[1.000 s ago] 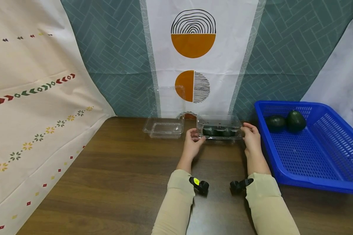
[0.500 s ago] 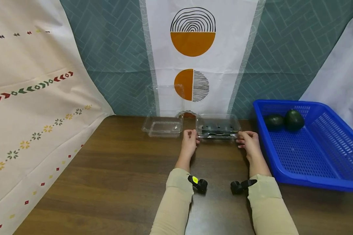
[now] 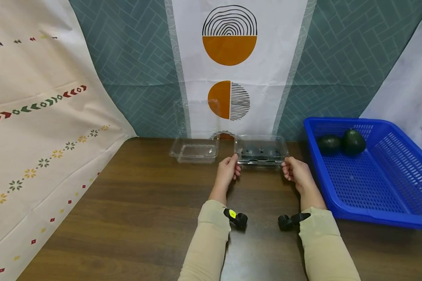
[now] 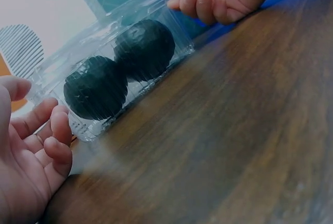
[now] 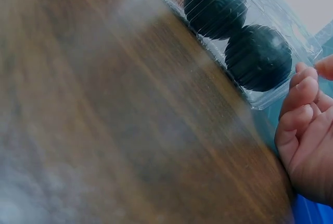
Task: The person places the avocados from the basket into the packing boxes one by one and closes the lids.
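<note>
The left hand (image 3: 227, 171) and right hand (image 3: 298, 172), fingers narrowed, pinch the near corners of the clear box (image 3: 261, 143) between them, presumably gripping both ends (two dark fruits (image 4: 96, 88) inside) for evenness.

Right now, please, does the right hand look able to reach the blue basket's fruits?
Probably yes: the right hand is at the clear container, but the nearby blue basket leaves the fruits uncovered.

A clear box (image 4: 99, 39) encloses two dark fruits (image 4: 96, 88).
</note>
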`<state>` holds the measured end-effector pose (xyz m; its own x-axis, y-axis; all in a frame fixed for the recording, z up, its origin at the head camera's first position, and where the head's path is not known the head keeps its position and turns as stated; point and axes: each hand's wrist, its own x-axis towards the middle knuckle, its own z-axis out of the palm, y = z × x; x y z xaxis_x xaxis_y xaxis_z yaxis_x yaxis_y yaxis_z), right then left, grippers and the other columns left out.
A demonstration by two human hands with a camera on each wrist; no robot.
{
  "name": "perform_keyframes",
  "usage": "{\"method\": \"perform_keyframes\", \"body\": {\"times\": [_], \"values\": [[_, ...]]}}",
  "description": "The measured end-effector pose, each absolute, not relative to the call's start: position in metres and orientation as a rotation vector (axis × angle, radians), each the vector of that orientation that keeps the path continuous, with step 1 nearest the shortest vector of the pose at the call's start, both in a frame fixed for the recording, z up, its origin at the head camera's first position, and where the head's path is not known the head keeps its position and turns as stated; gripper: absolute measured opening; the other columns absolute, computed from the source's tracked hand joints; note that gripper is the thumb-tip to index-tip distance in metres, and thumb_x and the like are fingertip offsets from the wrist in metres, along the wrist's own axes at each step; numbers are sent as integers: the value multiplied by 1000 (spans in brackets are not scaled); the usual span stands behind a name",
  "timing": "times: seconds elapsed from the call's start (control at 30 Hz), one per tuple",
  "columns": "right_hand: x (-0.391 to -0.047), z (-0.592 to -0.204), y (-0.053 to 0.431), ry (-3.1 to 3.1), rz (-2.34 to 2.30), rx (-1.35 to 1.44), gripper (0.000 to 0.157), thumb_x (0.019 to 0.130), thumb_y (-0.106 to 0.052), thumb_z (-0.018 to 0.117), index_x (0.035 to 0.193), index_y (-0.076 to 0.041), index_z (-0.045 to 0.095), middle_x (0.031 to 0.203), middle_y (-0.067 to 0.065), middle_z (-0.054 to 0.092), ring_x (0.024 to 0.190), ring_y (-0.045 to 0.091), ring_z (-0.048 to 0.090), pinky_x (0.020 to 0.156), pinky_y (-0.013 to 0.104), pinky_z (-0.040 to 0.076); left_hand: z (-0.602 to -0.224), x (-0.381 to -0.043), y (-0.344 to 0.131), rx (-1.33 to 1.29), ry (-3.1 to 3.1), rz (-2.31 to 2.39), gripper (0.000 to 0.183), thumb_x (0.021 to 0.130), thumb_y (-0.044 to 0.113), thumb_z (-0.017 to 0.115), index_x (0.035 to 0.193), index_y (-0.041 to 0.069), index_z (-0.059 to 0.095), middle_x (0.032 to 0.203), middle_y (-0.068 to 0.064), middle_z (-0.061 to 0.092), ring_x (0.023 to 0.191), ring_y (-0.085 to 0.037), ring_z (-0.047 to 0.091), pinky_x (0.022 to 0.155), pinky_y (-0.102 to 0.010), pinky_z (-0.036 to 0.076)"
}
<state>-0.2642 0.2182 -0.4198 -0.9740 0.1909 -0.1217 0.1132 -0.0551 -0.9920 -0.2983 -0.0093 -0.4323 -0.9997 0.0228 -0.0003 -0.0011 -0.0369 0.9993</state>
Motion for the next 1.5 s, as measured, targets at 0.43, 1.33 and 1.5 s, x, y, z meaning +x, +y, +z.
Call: {"method": "perform_keyframes", "body": {"times": [0.43,1.33,1.5], "values": [[-263,-419,219,-2045,2289,-309,36,96,-18,43,65,-13,61,54,-4,50,43,5,43,42,17,38,-428,-299,-11,-27,2048,2308,29,91,25,58,72,3,56,57,0,51,44,-7,47,39,-20,35],[-264,-417,224,-1609,2482,-501,23,101,-29,33,94,-8,41,74,-5,67,64,9,66,57,23,52,-425,-298,-14,149,2042,2211,34,96,17,52,124,-2,53,115,-14,62,93,-21,63,66,-27,52],[-267,-416,228,-1456,2527,-545,24,100,-33,36,96,-9,40,74,-3,66,64,11,67,56,24,52,-407,-296,-45,285,1978,2060,36,97,24,50,126,2,53,111,-11,64,91,-19,64,67,-27,50]]}}
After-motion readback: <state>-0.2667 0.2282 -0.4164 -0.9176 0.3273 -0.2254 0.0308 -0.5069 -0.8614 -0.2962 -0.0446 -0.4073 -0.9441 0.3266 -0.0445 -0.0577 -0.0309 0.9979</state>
